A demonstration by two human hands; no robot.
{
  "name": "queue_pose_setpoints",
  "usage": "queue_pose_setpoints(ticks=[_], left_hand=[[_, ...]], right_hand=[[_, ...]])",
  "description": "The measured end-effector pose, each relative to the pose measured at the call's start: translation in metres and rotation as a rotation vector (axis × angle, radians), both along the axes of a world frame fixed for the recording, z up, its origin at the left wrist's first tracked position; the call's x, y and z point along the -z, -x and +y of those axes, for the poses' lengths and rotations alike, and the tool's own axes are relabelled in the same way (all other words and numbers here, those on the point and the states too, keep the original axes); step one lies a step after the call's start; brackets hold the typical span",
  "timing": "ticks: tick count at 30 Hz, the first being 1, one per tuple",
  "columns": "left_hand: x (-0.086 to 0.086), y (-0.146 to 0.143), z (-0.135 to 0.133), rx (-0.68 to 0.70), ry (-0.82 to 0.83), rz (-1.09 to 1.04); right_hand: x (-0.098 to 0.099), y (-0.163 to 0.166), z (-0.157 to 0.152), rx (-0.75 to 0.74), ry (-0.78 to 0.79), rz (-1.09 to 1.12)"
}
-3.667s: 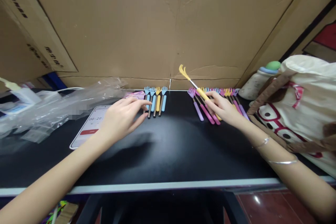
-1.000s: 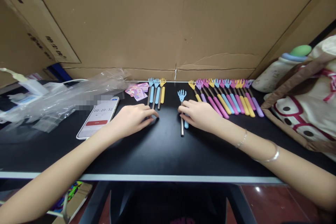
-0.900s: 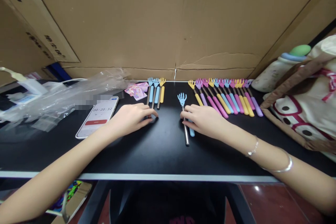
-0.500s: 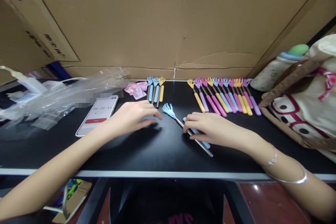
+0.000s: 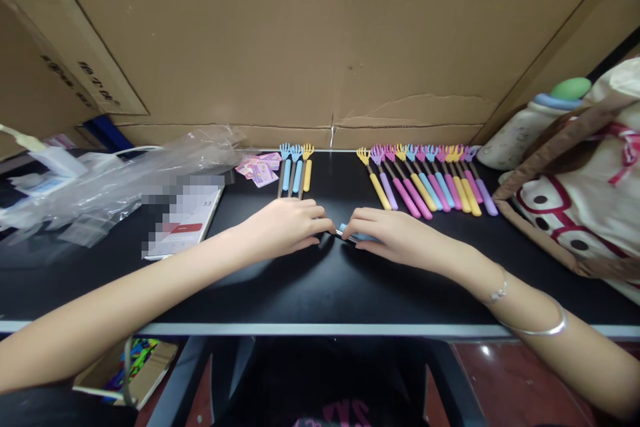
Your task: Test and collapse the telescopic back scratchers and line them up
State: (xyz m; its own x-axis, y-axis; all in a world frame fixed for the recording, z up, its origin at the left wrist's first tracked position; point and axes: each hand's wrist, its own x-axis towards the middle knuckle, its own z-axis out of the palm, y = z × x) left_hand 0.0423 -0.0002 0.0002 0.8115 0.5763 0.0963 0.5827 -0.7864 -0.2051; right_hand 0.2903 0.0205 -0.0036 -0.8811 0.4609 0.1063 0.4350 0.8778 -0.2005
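Observation:
A blue back scratcher (image 5: 346, 232) lies sideways on the black table (image 5: 310, 287), almost wholly covered by my hands. My left hand (image 5: 287, 227) is closed over its claw end. My right hand (image 5: 390, 237) is closed over its blue handle. The two hands nearly touch at mid-table. Behind my left hand lie three back scratchers (image 5: 295, 175), two blue and one yellow. Further right, a row of several scratchers (image 5: 430, 180) in yellow, purple, pink and blue lies side by side.
A phone (image 5: 187, 217) and crumpled clear plastic bags (image 5: 115, 183) lie at the left. Small pink cards (image 5: 260, 169) sit behind. A cream bag (image 5: 590, 187) and a bottle (image 5: 525, 130) fill the right. Cardboard (image 5: 320, 40) walls the back.
My right hand swung the blue scratcher from upright to sideways. My left hand came across and closed on its claw end, and the hands drew together so the metal rod no longer shows.

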Motion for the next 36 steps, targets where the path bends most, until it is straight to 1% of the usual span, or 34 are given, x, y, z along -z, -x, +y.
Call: queue_pose_setpoints(ticks=[3, 6, 11, 14, 18, 21, 24, 28, 33, 36], left_hand=[[0.0, 0.0, 0.002, -0.011, -0.004, -0.017], [-0.002, 0.005, 0.003, -0.043, 0.018, -0.021], [-0.01, 0.017, 0.004, -0.133, 0.06, -0.004], [-0.014, 0.018, 0.004, -0.166, 0.062, 0.009], [-0.015, 0.007, 0.003, -0.153, 0.073, -0.013], [-0.012, -0.002, 0.003, -0.139, 0.092, 0.013], [-0.009, -0.005, 0.003, -0.144, 0.09, 0.013], [-0.008, 0.002, 0.003, -0.156, 0.102, -0.022], [-0.013, 0.015, 0.003, -0.182, 0.118, -0.022], [-0.012, 0.019, 0.005, -0.165, 0.081, -0.046]], right_hand=[[-0.001, -0.004, 0.004, 0.033, -0.001, 0.001], [-0.004, -0.007, 0.006, 0.07, -0.041, -0.026], [-0.008, -0.012, 0.007, 0.103, -0.095, -0.077], [-0.008, -0.015, 0.009, 0.119, -0.132, -0.095], [-0.006, -0.017, 0.011, 0.155, -0.168, -0.111], [-0.004, -0.018, 0.012, 0.166, -0.179, -0.118], [-0.005, -0.019, 0.012, 0.168, -0.196, -0.095], [-0.013, -0.023, 0.019, 0.184, -0.186, -0.015], [-0.029, -0.027, 0.035, 0.153, -0.143, 0.029], [-0.028, -0.029, 0.042, 0.189, -0.156, 0.05]])
